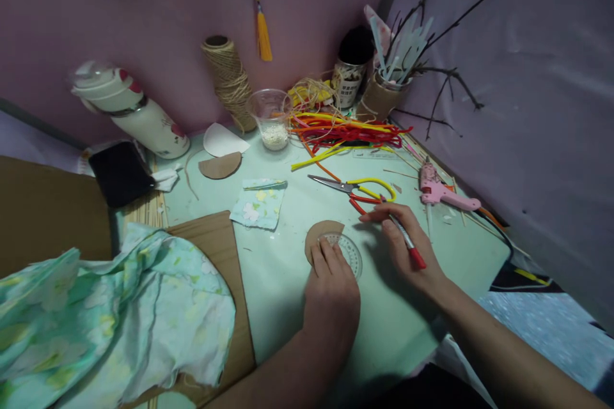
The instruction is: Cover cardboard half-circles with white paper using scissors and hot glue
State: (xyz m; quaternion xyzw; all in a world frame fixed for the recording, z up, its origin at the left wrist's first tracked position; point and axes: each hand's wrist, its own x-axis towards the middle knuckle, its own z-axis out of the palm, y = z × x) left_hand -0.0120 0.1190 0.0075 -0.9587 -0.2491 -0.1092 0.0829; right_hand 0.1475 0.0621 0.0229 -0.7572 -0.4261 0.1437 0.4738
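Note:
My left hand (333,287) lies with its fingers stretched out on a clear plastic protractor (354,257) and a curved brown cardboard piece (316,235), pressing both against the table. Part of each is hidden beneath the fingers. Just to the right, my right hand (407,239) is raised a little over the table. Between its fingers is a pen with a red cap end (416,258), which points down toward my wrist. Scissors with yellow and red handles (352,187) lie beyond my hands, blades to the left.
Patterned green cloth (182,313) covers a cardboard sheet (240,332) on the left. A pink glue gun (446,195) lies at right. Behind stand a bottle (139,115), twine spool (230,86), plastic cup (273,128) and a can of glue sticks (384,96), beside colored pipe cleaners (350,133).

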